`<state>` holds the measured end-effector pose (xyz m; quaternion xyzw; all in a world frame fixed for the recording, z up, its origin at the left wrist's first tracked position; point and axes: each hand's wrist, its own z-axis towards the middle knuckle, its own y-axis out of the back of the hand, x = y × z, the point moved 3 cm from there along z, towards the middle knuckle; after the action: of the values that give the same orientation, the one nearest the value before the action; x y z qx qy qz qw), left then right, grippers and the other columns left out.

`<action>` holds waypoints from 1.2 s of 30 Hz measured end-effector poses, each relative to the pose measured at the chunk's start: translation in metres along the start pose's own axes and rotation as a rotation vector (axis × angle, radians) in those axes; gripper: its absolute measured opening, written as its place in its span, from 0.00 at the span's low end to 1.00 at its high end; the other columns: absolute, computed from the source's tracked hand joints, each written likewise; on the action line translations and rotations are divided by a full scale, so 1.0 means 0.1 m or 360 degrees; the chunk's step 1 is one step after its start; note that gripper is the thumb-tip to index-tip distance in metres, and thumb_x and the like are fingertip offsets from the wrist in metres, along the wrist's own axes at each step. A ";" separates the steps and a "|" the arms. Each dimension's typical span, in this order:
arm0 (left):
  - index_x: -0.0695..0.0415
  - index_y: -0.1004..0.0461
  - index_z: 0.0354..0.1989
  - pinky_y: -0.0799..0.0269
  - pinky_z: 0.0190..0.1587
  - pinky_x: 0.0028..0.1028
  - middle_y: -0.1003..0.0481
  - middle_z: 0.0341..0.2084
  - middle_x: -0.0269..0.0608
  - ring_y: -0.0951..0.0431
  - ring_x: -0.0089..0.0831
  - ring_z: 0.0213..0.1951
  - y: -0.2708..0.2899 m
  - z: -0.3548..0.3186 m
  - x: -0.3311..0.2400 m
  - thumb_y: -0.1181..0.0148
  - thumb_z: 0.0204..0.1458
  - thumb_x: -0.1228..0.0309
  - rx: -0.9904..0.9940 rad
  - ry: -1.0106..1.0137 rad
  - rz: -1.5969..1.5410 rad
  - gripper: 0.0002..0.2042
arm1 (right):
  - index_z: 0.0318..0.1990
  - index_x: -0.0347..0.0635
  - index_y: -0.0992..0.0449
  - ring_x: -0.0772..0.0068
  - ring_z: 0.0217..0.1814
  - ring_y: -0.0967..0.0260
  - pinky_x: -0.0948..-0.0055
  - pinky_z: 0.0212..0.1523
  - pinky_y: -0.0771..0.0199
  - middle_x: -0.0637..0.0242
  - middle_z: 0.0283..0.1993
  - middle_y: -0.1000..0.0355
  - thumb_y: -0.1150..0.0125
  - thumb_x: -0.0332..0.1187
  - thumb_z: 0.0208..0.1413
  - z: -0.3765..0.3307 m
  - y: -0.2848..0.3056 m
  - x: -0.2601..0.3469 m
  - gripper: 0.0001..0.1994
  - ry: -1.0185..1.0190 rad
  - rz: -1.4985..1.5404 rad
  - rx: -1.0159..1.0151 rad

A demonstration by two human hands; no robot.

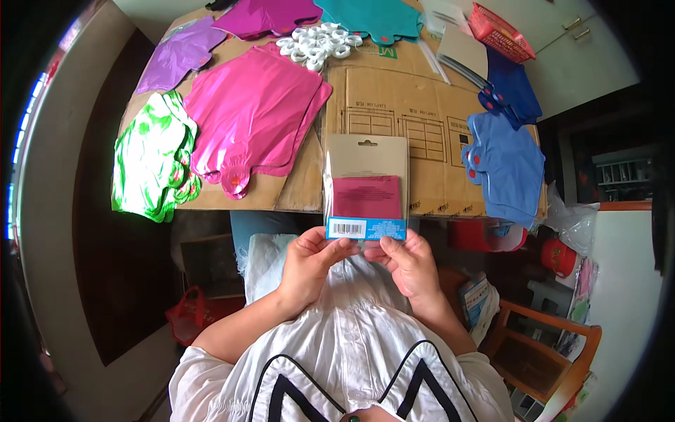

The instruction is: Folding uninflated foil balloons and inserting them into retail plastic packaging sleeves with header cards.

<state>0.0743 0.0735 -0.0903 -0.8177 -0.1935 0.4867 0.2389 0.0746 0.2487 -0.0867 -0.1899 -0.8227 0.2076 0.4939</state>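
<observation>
Between my two hands is a clear flat packet (367,156) with a beige backing card and a hang hole at its top. A folded magenta piece shows inside it, above a blue label strip with a barcode. My left hand (314,254) pinches the packet's lower left corner, thumb on top. At the lower right corner my right hand (406,259) grips it in the same way. The packet lies over the front edge of the cardboard-covered table (351,98). Left of it spreads a stack of shiny pink foil balloons (249,112), flat and uninflated.
Green-and-white foil pieces (151,158), purple foil (179,55), magenta foil (267,15) and teal foil (369,17) ring the table. White ribbon rolls (320,45) sit at the back. Blue foil pieces (508,165) and a red basket (500,34) are on the right. A wooden chair (541,344) stands lower right.
</observation>
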 end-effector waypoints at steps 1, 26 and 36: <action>0.61 0.26 0.41 0.22 0.47 0.32 0.21 0.36 0.43 0.20 0.30 0.39 0.00 0.00 0.01 0.42 0.57 0.76 -0.0009 0.0008 0.0006 0.06 | 0.44 0.39 0.25 0.70 0.36 0.24 0.68 0.44 0.22 0.61 0.38 0.23 0.40 0.32 0.59 -0.01 0.02 0.00 0.09 -0.0023 0.0003 0.0008; 0.65 0.21 0.39 0.25 0.38 0.22 0.20 0.32 0.39 0.21 0.22 0.32 -0.26 1.27 -1.33 0.39 0.56 0.71 0.0532 0.0084 0.0836 0.09 | 0.41 0.41 0.23 0.72 0.38 0.25 0.69 0.44 0.24 0.66 0.39 0.23 0.38 0.28 0.58 0.15 0.29 -0.12 0.05 0.0195 0.0092 -0.0035; 0.64 0.23 0.36 0.28 0.35 0.19 0.22 0.27 0.33 0.25 0.17 0.30 -0.37 1.14 -1.37 0.40 0.57 0.71 0.0279 -0.0328 0.1399 0.07 | 0.45 0.40 0.24 0.71 0.42 0.26 0.68 0.48 0.26 0.65 0.42 0.24 0.42 0.26 0.59 0.14 0.22 -0.08 0.07 0.0214 0.0117 0.0058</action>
<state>-0.0917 0.0516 -0.0197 -0.7462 0.1909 0.6352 0.0577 0.0679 0.2612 -0.1107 -0.2244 -0.7762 0.2273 0.5435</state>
